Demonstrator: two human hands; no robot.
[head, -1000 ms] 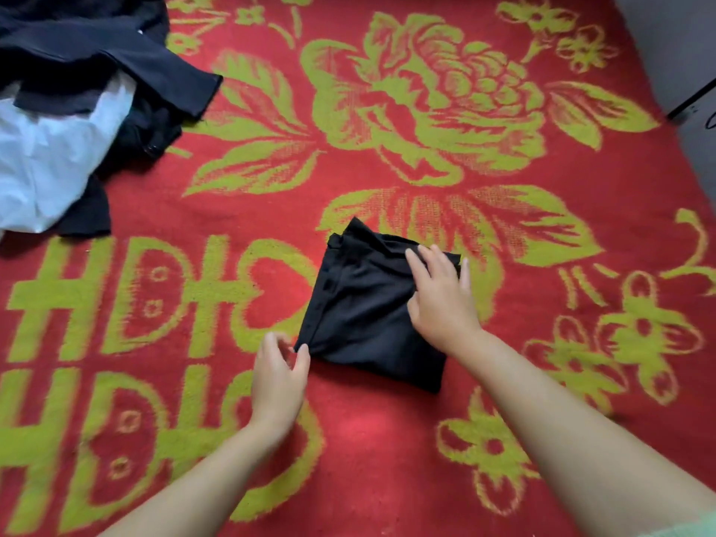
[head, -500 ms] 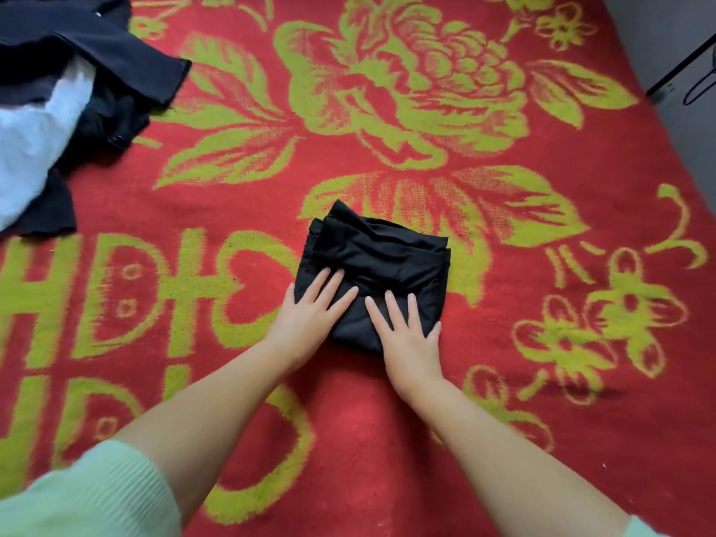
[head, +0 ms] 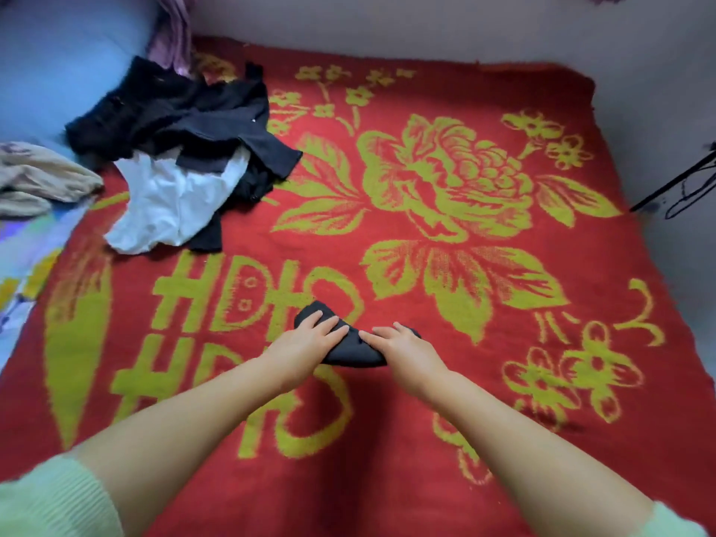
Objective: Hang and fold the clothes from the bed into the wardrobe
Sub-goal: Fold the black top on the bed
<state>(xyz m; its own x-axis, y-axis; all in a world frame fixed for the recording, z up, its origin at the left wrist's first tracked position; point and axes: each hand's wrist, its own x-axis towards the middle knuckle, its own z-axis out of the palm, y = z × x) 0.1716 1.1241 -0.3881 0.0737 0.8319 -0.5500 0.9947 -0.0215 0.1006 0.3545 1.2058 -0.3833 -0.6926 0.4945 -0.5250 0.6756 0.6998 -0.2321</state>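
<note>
A small folded black garment (head: 350, 352) lies on the red bed blanket (head: 426, 439) with yellow-green flowers, near the front middle. My left hand (head: 306, 341) grips its left side, fingers over the top. Its right side is held by my right hand (head: 405, 348) in the same way. Both hands cover most of the cloth. At the back left of the bed sits a loose pile of black clothes (head: 186, 118) with a white garment (head: 174, 203) under its front edge.
A beige cloth (head: 38, 180) lies on the light blue bedding at the left edge. A purple fabric (head: 172, 32) hangs at the back left. Grey walls border the bed at the back and right, where a black hanger (head: 685, 188) shows.
The view has pulled back and up, showing the whole bed. The black garment looks smaller and more bunched, and both hands have gone from pressing flat on it to gripping its two sides.
</note>
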